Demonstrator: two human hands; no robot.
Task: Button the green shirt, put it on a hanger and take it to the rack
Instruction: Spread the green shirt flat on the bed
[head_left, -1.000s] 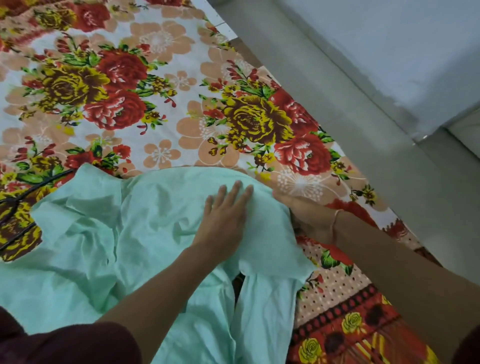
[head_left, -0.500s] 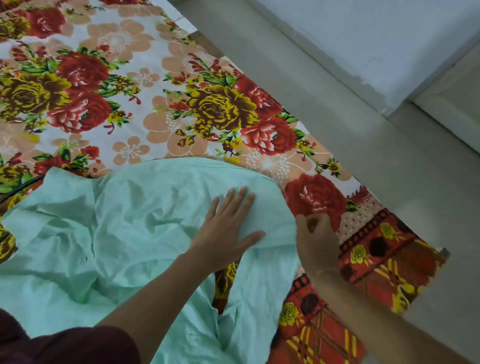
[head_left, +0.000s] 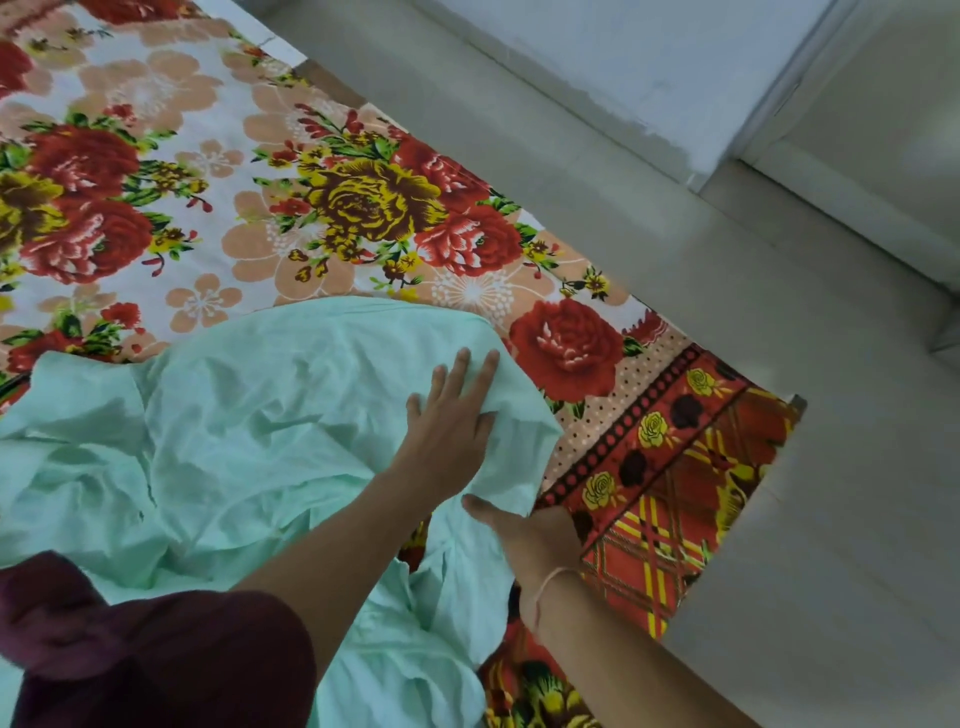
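The pale green shirt (head_left: 249, 436) lies crumpled on a floral bedsheet (head_left: 218, 218). My left hand (head_left: 449, 421) rests flat on the shirt's right part, fingers straight and pointing away from me. My right hand (head_left: 524, 535) is at the shirt's right edge just below it. Its thumb lies on top of the cloth and its fingers are tucked under the fabric, out of sight. No hanger and no rack show.
The bed's right edge runs diagonally past my right wrist, with grey floor (head_left: 779, 467) beyond it. A pale wall (head_left: 649, 47) and a step rise at the top right. A dark maroon sleeve (head_left: 156, 660) fills the lower left.
My right hand slid down along the shirt's edge toward me and now has its thumb on the cloth. My left hand stayed flat on the shirt. The camera view shifted.
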